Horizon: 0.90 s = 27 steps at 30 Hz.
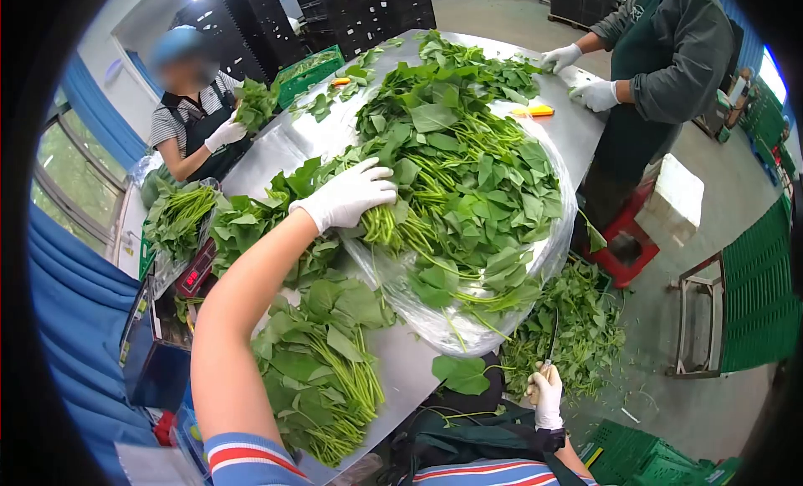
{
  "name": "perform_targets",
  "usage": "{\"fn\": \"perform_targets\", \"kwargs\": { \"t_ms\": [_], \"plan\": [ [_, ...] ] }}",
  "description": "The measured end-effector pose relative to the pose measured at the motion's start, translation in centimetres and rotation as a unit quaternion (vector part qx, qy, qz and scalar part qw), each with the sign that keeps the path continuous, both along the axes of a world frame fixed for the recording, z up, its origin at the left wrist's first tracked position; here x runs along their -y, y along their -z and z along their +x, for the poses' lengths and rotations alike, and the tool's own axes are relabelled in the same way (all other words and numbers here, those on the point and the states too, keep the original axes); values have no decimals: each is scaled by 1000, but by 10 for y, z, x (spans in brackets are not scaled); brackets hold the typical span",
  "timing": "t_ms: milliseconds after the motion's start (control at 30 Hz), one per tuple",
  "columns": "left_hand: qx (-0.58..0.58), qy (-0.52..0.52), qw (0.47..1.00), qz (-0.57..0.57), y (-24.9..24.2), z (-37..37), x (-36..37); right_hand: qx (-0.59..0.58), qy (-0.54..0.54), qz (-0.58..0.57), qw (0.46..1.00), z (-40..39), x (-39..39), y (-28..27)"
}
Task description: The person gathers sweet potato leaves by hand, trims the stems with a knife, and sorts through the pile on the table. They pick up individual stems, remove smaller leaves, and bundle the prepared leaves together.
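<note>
- Viewing from afar, I have the left hand [347,197] over the near-left side of the leafy mound [468,176], palm down, its fingers [378,173] slightly parted and curved across the greens; I cannot tell how firmly they grip.
- The cut-looking stems [385,227] sit at 6 o'clock from those fingers, just beside them, their long axis running roughly from 4 to 10 o'clock, partly hidden under the glove.
- The left hand is clearly the nearer one; its forearm [238,314] rises from 7 o'clock, elbow bent, wrist angled toward 2.
- At 5 o'clock, well apart from the mound, the right hand [548,398] has its fingers closed round a knife [553,340], blade pointing toward 12, low beside the counter [401,352].
- Plastic sheeting [468,340] lies under the mound; a separate leafy bundle [322,369] rests on the counter at 7 o'clock from the left hand, stems toward 5.
- Across at 10 o'clock, one co-worker [188,109] holds greens; at 2, another [669,59] has both gloved hands by the counter's edge.
</note>
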<state>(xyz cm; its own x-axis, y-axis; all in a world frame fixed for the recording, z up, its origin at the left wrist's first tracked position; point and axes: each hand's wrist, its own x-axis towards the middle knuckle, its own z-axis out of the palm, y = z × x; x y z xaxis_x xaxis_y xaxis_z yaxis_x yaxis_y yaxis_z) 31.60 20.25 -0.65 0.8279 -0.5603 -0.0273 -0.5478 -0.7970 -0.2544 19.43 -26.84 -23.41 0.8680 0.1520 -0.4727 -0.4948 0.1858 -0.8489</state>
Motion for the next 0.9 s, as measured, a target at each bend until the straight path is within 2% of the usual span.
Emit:
{"fn": "perform_targets", "kwargs": {
  "t_ms": [133,233,333,367,400,467,500,567,633,700,767,800,867,900],
  "plan": [
    [5,41,998,50,-3,6,-7,-7,2,5,1000,3,-2,2],
    [34,-2,994,-101,-22,8,0,-8,-1,7,1000,2,-3,2],
    [-22,-113,983,-142,-27,18,-16,-5,-1,-1,1000,2,0,4],
    [24,-102,981,-161,-25,22,-25,-5,0,-2,1000,2,0,3],
    [34,-152,982,-111,-36,22,-22,-10,1,-6,1000,3,0,2],
    [84,-151,985,20,-50,24,-6,-15,2,-10,1000,3,-2,2],
    [50,-148,988,15,-51,28,3,-14,0,-8,1000,3,-2,2],
    [4,-120,993,-4,-42,33,24,-19,-4,-8,1000,1,-3,2],
    [19,-48,999,4,-13,34,44,-20,-11,-2,1000,2,-6,3],
    [-79,-58,993,70,21,36,56,-18,-11,2,1000,1,-6,4],
    [-85,-70,993,51,45,34,49,-5,-3,10,1000,4,-2,4],
    [-72,-73,994,43,42,37,49,1,1,11,1000,8,-1,6],
    [-125,-143,981,-27,36,41,44,-1,15,-5,1000,3,6,11],
    [-116,-148,982,-9,38,41,43,-13,20,-11,1000,3,7,9]
  ]
}}
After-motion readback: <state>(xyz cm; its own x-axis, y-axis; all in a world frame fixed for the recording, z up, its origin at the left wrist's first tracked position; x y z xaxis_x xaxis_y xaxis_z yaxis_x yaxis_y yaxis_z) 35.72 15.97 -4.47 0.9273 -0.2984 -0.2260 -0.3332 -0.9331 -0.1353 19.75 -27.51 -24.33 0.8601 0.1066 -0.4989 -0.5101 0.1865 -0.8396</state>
